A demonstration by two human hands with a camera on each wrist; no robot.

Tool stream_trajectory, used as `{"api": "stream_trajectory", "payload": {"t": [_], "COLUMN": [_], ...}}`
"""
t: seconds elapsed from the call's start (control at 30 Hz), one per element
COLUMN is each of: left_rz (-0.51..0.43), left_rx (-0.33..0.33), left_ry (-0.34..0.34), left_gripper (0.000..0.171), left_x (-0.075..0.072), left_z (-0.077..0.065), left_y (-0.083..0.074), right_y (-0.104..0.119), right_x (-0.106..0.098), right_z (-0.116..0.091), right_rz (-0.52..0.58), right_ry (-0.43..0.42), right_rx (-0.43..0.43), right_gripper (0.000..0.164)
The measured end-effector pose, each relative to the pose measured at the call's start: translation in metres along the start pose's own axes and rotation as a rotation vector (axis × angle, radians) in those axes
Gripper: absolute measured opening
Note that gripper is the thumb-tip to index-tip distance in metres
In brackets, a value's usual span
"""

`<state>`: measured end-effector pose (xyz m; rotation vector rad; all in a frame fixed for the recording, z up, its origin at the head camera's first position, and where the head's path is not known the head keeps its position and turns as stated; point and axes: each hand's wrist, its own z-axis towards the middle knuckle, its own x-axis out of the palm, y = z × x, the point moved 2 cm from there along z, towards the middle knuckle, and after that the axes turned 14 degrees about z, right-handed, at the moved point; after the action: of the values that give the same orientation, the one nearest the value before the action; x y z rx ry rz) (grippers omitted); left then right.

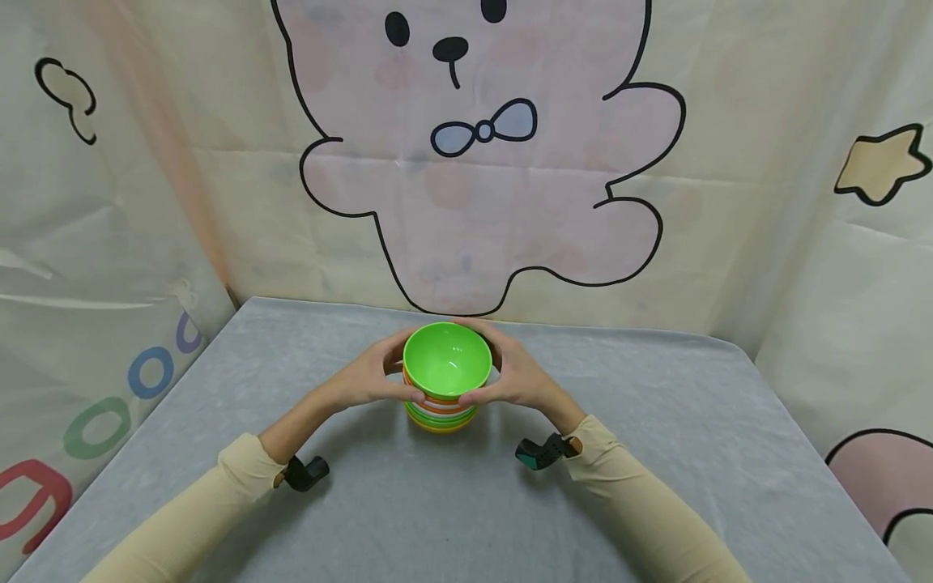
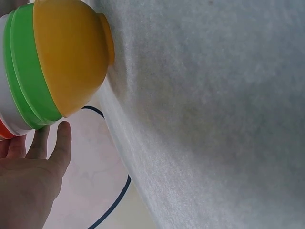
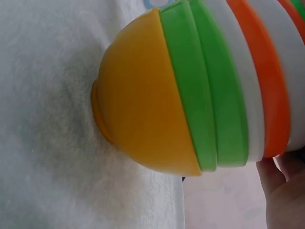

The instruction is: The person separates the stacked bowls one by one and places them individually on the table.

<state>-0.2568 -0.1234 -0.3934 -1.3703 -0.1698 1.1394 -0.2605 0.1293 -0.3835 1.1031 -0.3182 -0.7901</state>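
A stack of nested bowls [image 1: 448,360] stands upright near the middle of the table, with a bright green bowl on top. Below it come orange, white and green bands, and a yellow bowl [image 3: 138,95] forms the base, its foot against the cloth. My left hand [image 1: 375,374] holds the stack's left side, thumb in front and fingers reaching behind. On the opposite side my right hand [image 1: 519,371] grips it the same way near the upper bowls. Some fingertips are hidden behind the stack. In the left wrist view, the left fingers [image 2: 61,145] lie along the green and white bowls.
A grey cloth [image 1: 437,518] covers the table, whose far edge meets a printed curtain [image 1: 466,227] with a bear drawing. Curtains also hang at both sides. Small dark cameras [image 1: 304,474] are strapped at both wrists.
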Motion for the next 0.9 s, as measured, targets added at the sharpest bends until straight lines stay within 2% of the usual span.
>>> {"api": "stream_trajectory", "payload": {"t": [0.17,0.47,0.63,0.73,0.9], "left_rz": [-0.01,-0.003,-0.021,-0.036,-0.007], "left_rx": [0.007,0.001,-0.01,-0.013,-0.008], "left_ry": [0.001,-0.001,-0.02,-0.034,-0.013], "left_gripper": [0.088,0.087,0.084,0.082,0.085], "left_x": [0.0,0.001,0.0,-0.001,0.0], "left_z": [0.0,-0.001,-0.002,-0.003,-0.002], "left_y": [0.001,0.001,0.004,0.005,0.002], "right_y": [0.001,0.004,0.009,0.011,0.01], "right_x": [0.0,-0.001,-0.002,-0.003,-0.008], "right_z": [0.0,0.001,0.001,0.002,0.0], "right_rz": [0.0,0.002,0.01,0.027,0.039], "right_ry": [-0.004,-0.009,-0.016,-0.002,0.042], "right_rx": [0.008,0.019,-0.036,-0.066,-0.029], "right_gripper": [0.096,0.097,0.082,0.084,0.109]}}
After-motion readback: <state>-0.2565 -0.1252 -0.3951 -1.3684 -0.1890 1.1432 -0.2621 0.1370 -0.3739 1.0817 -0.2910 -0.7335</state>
